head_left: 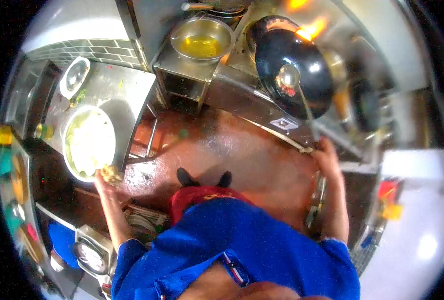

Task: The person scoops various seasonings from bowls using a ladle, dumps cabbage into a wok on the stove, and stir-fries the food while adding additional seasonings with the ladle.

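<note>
My right hand point(326, 156) is closed around the long handle of a ladle point(290, 77). The ladle's round bowl lies inside a black wok point(313, 75) on the stove, beside a small heap of reddish food point(286, 91). At the near rim of a large white basin point(68, 162), my left hand point(105, 181) is closed on a crumpled yellowish-brown cloth point(113, 175). Whether those fingers also grip the rim I cannot tell. Pale, overexposed contents point(91, 145) fill the basin, which is on a steel table point(132, 82).
Flames point(312, 31) rise at the wok's far edge. A steel bowl of yellow liquid point(202, 46) stands on a stand left of the stove. A white dish point(75, 77) sits behind the basin. The reddish floor point(222, 135) looks wet. Right of the wok is a blurred dark pan point(366, 106).
</note>
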The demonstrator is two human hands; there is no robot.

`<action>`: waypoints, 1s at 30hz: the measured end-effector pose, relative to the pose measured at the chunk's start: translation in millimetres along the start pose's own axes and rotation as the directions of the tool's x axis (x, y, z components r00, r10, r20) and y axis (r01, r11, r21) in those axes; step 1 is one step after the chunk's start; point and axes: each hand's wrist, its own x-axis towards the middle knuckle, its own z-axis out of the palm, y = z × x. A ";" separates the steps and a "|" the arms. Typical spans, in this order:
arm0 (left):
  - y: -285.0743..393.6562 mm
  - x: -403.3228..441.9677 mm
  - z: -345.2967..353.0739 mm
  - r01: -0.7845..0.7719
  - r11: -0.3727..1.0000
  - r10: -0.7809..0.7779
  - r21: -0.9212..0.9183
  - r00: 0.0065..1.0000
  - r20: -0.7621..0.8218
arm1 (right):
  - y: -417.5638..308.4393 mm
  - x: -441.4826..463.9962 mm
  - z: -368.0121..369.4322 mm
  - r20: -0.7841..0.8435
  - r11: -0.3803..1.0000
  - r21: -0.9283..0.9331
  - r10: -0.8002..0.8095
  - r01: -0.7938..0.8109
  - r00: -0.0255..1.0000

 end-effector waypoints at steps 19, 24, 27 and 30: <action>-90.5 -214.6 417.3 -0.343 0.873 0.082 0.347 0.805 0.587 | 59.0 -10.9 21.2 0.046 0.812 0.573 0.100 -0.108 0.994; -102.7 -243.7 523.3 -0.761 0.311 0.258 0.569 0.644 0.720 | 145.3 -28.3 23.7 -0.151 0.927 0.352 -0.080 0.129 0.985; -130.8 -218.9 573.3 -0.824 -0.248 0.463 0.509 0.360 0.810 | 148.0 -42.5 15.8 -0.228 0.937 0.278 -0.151 0.213 0.962; -138.6 -214.3 604.6 -0.874 -0.383 0.426 0.299 0.119 0.897 | 148.0 -52.0 11.1 -0.220 0.955 0.272 -0.061 0.121 0.974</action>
